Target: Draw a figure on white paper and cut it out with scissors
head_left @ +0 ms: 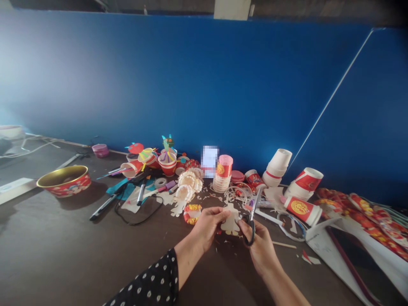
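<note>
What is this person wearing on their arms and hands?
The left arm has a black sleeve with small white dots, ending partway down the forearm. The left hand and right hand wear no gloves, and the right forearm shows no sleeve.

light: bright glare is washing in from the left, bleaching the wall | shadow: bowl is casting a soft shadow on the desk | lens: edges are bowing, top corners darkening | focus: left hand and right hand are reading fairly sharp, card is showing pixelated blur
</note>
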`<state>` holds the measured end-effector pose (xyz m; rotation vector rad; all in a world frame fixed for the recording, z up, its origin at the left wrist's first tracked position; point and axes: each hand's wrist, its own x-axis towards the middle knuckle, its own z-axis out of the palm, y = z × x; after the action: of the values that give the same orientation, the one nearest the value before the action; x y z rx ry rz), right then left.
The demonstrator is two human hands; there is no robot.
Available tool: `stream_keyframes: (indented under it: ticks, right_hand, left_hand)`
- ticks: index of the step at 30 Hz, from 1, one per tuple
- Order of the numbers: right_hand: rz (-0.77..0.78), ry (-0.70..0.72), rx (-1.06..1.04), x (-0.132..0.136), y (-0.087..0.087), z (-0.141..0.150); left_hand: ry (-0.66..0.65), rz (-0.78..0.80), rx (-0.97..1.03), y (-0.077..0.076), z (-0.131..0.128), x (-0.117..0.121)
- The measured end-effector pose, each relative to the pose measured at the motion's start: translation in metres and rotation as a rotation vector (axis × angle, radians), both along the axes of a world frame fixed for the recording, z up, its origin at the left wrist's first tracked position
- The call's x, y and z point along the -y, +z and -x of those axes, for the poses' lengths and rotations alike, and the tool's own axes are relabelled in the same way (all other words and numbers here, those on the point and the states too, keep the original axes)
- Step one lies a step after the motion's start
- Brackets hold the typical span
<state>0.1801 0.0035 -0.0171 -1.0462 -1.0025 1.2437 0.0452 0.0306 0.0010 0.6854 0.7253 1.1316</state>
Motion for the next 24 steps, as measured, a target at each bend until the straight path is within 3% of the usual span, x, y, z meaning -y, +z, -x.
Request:
stream_keyframes:
  ticks: [8,16,24]
  right_hand:
    - [-0.007,0.026,-0.028,0.0024,0.0051,0.004]
    - [-0.005,-0.002,-0.006,0.0008,0.0015,0.0013]
    - [-0.006,-0.064,0.004,-0.0012,0.0,-0.0004]
  left_hand:
    - [0.03,-0.043,-0.038,-0.0013,0.0,-0.0025]
    - [0.03,0.036,-0.022,0.0025,0.0002,-0.001]
    - [0.026,0.017,-0.067,-0.0059,-0.0004,-0.0043]
